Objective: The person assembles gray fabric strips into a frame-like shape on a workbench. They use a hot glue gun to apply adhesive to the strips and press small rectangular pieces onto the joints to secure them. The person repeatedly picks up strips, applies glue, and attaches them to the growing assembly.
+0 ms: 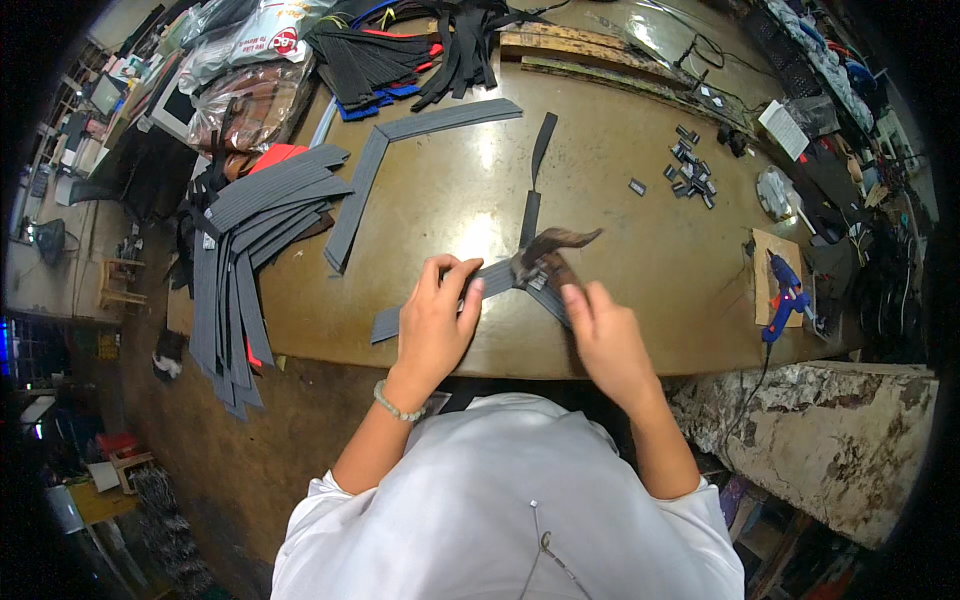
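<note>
A grey ribbed strap (390,322) lies near the table's front edge, bent at an angle where its two lengths meet. My left hand (432,310) is closed over the left length, thumb and fingertips pressing it. In my right hand (610,340) is a brown hammer (558,240), smeared by motion, its head over the bend in the strap. The right fingers wrap the handle, and part of the strap is hidden behind it. Just beyond lies a long, dark, narrow piece (543,150) with a thin middle; its kind is unclear.
Another bent grey strap (370,185) lies farther back. A pile of grey straps (240,240) hangs over the left edge. Small dark metal-looking pieces (692,175) lie at right, near a blue glue gun (785,295) on a board. Wooden bars (600,55) run along the back.
</note>
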Demonstrator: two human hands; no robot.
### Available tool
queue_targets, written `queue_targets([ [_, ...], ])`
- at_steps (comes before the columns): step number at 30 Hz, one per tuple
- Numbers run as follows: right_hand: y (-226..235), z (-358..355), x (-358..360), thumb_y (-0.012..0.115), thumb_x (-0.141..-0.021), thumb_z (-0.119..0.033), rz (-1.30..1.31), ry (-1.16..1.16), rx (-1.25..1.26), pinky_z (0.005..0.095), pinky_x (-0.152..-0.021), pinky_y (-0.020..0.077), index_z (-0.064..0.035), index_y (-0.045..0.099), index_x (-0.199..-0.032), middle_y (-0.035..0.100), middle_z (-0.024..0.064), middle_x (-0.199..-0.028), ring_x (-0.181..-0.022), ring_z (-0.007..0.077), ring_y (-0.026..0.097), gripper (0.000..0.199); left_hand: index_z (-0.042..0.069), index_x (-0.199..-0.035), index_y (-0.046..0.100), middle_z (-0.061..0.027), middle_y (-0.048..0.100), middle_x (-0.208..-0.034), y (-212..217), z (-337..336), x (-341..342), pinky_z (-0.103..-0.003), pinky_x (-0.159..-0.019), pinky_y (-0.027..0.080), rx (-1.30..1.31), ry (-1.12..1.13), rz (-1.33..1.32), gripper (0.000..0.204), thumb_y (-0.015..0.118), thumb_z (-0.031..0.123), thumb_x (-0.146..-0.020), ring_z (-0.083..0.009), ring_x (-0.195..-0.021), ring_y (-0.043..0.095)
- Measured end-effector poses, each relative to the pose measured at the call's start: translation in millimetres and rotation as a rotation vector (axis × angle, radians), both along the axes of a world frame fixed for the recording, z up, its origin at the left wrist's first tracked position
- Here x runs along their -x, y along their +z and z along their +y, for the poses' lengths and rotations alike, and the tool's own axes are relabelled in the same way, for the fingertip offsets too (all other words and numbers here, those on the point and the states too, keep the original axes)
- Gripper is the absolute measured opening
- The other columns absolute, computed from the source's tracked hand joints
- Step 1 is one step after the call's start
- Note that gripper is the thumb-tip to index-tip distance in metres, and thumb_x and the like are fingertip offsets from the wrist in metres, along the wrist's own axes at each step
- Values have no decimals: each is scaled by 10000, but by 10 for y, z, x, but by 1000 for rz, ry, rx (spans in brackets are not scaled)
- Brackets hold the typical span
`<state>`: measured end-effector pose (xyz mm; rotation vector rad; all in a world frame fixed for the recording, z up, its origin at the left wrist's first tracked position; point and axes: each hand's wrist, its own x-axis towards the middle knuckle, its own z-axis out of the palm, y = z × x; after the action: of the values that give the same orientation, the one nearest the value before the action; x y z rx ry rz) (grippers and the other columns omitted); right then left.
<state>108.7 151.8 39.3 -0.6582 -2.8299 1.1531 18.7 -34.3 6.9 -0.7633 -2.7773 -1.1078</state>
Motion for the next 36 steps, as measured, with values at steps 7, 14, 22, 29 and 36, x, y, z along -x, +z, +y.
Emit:
queue_targets([
  [7,-398,1195,-427,550,-971,-443,246,-570,-686,449,-807,488,-29,646,-1105,646,170,-1054,-965,367,622,445,106,-959,659,-28,647,-1030,54,229,55,-359,-768,519,66,-202,128,178,725,145,-799,-260,-950,605],
  [14,-623,1549,-623,543,-971,-456,57,-560,-902,439,-820,482,-26,631,-1108,621,142,-1055,-1005,342,589,460,98,-1022,632,-109,570,-1108,76,366,466,-396,-876,474,94,-229,-47,339,787,241,-758,-307,-1089,536],
  [22,-638,1554,-627,535,-977,-459,60,-545,-887,437,-839,478,-23,618,-1102,608,134,-1058,-1009,332,575,461,119,-937,706,-96,637,-771,543,302,718,-402,-774,490,63,-296,0,193,732,272,-822,-282,-828,622],
  [29,-617,1525,-625,561,-971,-423,76,-538,-879,431,-837,479,-21,611,-1102,610,119,-1056,-1015,327,575,425,11,-1003,740,-62,718,-952,1128,-1677,1201,-273,-794,499,-344,398,385,188,727,153,-880,-111,-842,632],
  [36,-615,1539,-586,601,-953,-383,142,-533,-859,437,-822,477,-21,618,-1065,609,130,-1021,-974,333,569,379,39,-1008,728,-83,706,-1003,578,-2608,1517,-326,-875,491,264,900,458,233,741,223,-866,-180,-936,644],
])
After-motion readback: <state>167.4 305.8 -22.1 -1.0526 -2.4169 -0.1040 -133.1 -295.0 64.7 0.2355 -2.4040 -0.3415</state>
